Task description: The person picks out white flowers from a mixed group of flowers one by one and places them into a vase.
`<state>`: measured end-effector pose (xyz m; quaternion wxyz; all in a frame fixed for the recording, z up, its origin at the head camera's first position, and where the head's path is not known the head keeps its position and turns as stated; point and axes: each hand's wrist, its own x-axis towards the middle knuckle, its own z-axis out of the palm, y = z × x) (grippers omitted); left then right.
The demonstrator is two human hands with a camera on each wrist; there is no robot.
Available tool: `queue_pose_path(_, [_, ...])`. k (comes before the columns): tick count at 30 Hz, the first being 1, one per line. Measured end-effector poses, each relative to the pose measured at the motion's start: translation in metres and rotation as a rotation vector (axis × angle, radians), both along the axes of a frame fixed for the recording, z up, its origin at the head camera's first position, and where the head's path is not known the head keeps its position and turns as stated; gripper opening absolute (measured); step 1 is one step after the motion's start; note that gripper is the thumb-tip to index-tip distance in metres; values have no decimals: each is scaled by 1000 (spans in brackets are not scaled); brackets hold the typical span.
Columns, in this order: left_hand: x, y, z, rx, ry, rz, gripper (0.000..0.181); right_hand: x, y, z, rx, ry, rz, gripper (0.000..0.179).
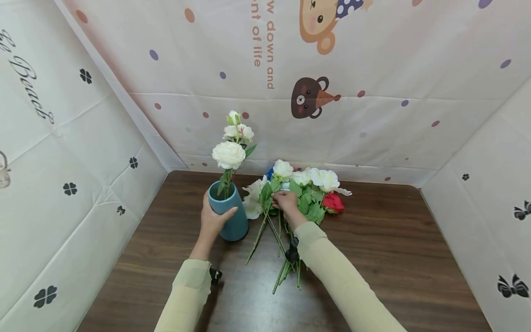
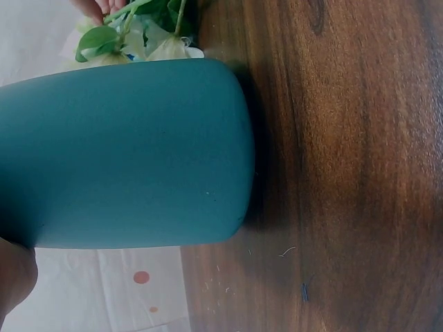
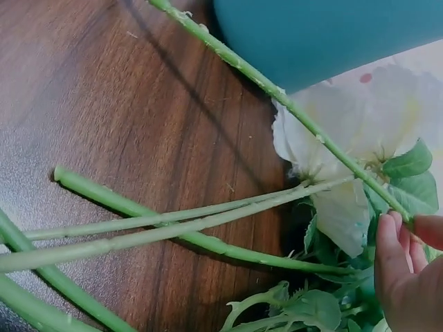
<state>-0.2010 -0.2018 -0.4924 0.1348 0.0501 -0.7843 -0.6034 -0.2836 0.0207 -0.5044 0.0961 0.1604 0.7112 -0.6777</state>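
Sleeves: the pale left sleeve (image 1: 186, 293) and right sleeve (image 1: 348, 276) reach in from the near side of the vase.
Table: dark wood-grain top (image 1: 398, 263) under the vase and all around it.
Loose stems: green lengths (image 3: 97, 191) crossing one another, right of the vase.
Left hand: (image 1: 213, 219) wrapped round the vase's left side, thumb across its near face.
Vase: blue-green (image 1: 236, 221), standing on the wood.
Vase flowers: white blooms (image 1: 229, 155) rising above the vase's mouth.
Pinched stem: (image 3: 291, 107) slanting just right of the vase; its bloom cannot be told.
Right hand: (image 1: 286, 203) right of the vase, fingertips pinching that stem.
Flower pile: white blooms (image 1: 325, 180), leaves and a red flower (image 1: 333, 203), right of the vase.
Backdrop: printed cloth (image 1: 381, 138) behind the vase.
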Motion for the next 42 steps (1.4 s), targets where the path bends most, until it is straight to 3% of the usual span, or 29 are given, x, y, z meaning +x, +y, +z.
queue_pose_path(12, [-2,-1,0,-12,-1,1,97,-7,6,18,-255,-114,59,47])
queue_pose_path(20, [-2,-1,1,-1,11,-6,96,-4,9,25,-170,-117,73,37])
queue_pose_path(28, [-4,0,0,1,14,-5,96,-5,8,30,-118,-18,88,31])
queue_pose_path(42, [-1,-2,1,-20,-3,1,99,-4,12,75,-115,108,68,33])
